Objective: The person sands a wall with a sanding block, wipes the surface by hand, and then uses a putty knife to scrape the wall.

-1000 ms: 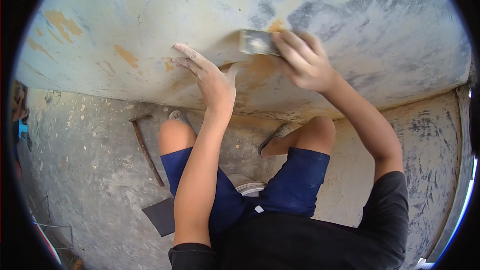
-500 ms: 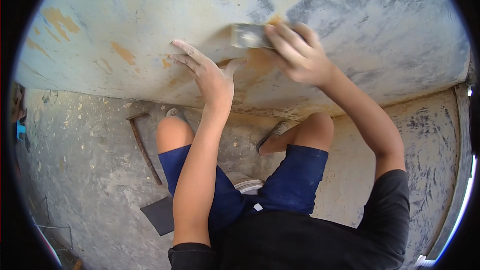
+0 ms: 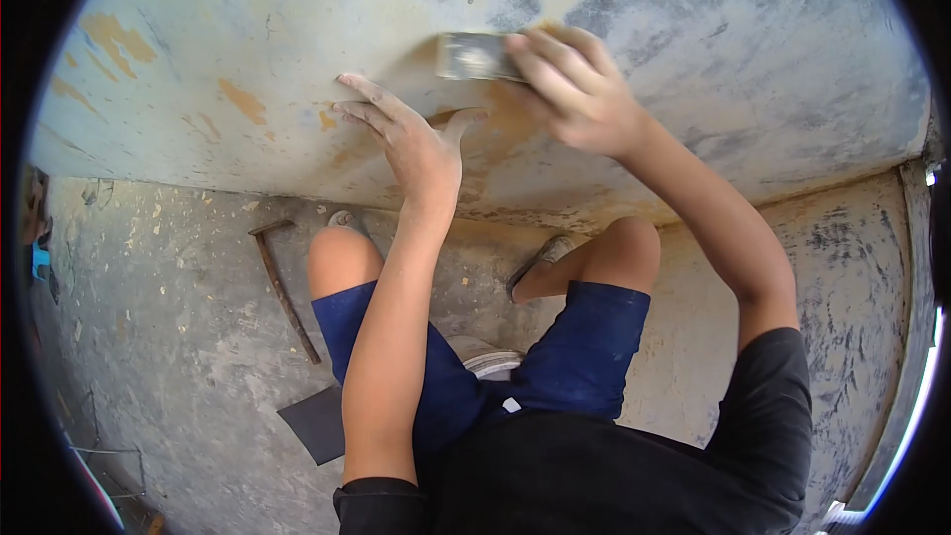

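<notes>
My right hand [image 3: 580,89] is closed around one end of a sanding block [image 3: 477,56], a grey, pale-edged bar held against the patchy plaster wall [image 3: 327,0]. Motion smears the block a little, so its working face cannot be made out. To the left and slightly lower, my left hand [image 3: 421,149] rests on the wall with its dusty fingers spread, holding nothing. Brown patches show on the wall between and around both hands.
A hammer [image 3: 285,287] lies on the concrete floor [image 3: 178,337] left of my knees. Near my left thigh is a dark sheet, apparently sandpaper [image 3: 315,426]. A round pale rim [image 3: 490,365] shows between my legs. A side wall [image 3: 783,267] closes off the right.
My right hand and the sanding block have moved a short way left and up along the wall. My left hand stays in nearly the same place.
</notes>
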`<state>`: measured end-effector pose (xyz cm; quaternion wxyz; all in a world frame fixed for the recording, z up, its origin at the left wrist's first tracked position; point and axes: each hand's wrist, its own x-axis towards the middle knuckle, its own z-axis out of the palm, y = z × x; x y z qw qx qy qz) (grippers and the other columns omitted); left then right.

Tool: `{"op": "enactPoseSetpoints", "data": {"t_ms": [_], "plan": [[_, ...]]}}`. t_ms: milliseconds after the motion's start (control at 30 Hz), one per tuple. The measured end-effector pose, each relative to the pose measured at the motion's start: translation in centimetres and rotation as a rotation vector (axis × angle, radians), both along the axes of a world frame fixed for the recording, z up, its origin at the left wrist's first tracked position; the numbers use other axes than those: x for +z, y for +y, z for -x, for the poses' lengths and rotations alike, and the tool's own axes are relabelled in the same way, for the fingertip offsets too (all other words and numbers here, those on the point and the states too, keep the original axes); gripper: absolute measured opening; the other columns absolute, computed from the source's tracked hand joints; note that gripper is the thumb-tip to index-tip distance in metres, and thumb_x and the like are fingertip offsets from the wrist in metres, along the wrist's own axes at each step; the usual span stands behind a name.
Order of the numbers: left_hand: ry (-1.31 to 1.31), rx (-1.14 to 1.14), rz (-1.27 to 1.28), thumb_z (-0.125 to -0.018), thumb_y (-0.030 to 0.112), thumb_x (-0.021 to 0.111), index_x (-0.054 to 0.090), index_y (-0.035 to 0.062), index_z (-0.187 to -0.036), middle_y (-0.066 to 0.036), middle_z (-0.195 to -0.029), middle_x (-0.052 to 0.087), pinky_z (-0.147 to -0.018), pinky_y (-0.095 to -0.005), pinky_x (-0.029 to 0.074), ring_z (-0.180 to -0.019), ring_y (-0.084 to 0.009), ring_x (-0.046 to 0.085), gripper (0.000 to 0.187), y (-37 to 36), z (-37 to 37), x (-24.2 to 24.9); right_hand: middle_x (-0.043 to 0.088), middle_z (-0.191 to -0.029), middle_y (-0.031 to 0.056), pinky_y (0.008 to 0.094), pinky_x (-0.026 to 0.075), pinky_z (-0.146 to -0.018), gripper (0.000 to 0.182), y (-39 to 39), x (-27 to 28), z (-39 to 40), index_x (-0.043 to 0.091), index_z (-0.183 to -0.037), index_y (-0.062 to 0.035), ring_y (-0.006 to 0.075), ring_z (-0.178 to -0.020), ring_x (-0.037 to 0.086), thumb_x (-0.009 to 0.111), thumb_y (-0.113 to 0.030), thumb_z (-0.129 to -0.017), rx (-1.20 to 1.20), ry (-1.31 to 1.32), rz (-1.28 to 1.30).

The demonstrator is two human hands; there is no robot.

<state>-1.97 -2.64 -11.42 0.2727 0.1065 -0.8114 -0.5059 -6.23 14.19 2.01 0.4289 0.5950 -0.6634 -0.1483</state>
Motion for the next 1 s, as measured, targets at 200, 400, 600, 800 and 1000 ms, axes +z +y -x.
{"op": "enactPoseSetpoints", "data": {"t_ms": [200, 400, 600, 800, 1000], "plan": [[-0.006, -0.026, -0.076, -0.076, 0.025, 0.096, -0.028, -0.0038, -0.158, -0.051, -0.16, -0.007, -0.125, -0.0662, 0.016, -0.149, -0.0683, -0.008, 0.151, -0.1, 0.0, 0.7, 0.064, -0.137, 0.0132, 0.0415, 0.056, -0.089, 0.021, 6.0, 0.2, -0.5, 0.082, -0.094, -0.0072, 0.0291, -0.118, 0.063, 0.079, -0.012, -0.074, -0.021, 0.057, -0.043], [0.005, -0.008, -0.043, -0.075, 0.027, 0.096, -0.028, -0.0041, -0.158, -0.053, -0.159, -0.007, -0.125, -0.0665, 0.016, -0.149, -0.0684, -0.007, 0.152, 0.1, 0.0, 0.5, 0.063, -0.137, 0.0113, 0.0425, 0.055, -0.089, 0.028, 7.8, 0.6, -1.3, 0.083, -0.099, -0.0096, 0.0269, -0.121, 0.061, 0.079, -0.013, -0.071, -0.084, 0.032, -0.017], [0.01, -0.03, -0.054, -0.074, 0.031, 0.096, -0.028, -0.0051, -0.157, -0.054, -0.157, -0.008, -0.125, -0.0677, 0.015, -0.147, -0.0705, -0.008, 0.154, -0.1, 0.1, 0.1, 0.063, -0.135, 0.0111, 0.0414, 0.055, -0.089, 0.03, 1.5, -0.6, 0.0, 0.082, -0.099, -0.0088, 0.027, -0.121, 0.061, 0.078, -0.015, -0.07, -0.054, 0.087, -0.049], [-0.005, -0.01, -0.014, -0.074, 0.033, 0.096, -0.029, -0.005, -0.157, -0.055, -0.156, -0.01, -0.124, -0.0673, 0.017, -0.147, -0.0712, -0.008, 0.154, 0.1, 0.2, 0.3, 0.064, -0.131, 0.0097, 0.0406, 0.056, -0.089, 0.03, 9.8, 1.3, -2.0, 0.082, -0.099, -0.0093, 0.0267, -0.119, 0.061, 0.078, -0.016, -0.07, -0.117, 0.043, -0.056], [0.0, -0.034, -0.01, -0.076, 0.031, 0.095, -0.029, -0.0057, -0.156, -0.056, -0.155, -0.011, -0.125, -0.0664, 0.018, -0.147, -0.0704, -0.009, 0.153, -0.2, 0.0, -0.2, 0.065, -0.125, 0.0084, 0.0394, 0.055, -0.09, 0.027, -1.0, -1.0, 0.4, 0.081, -0.094, -0.0062, 0.0263, -0.114, 0.062, 0.078, -0.014, -0.068, 0.002, 0.033, 0.053]]}}
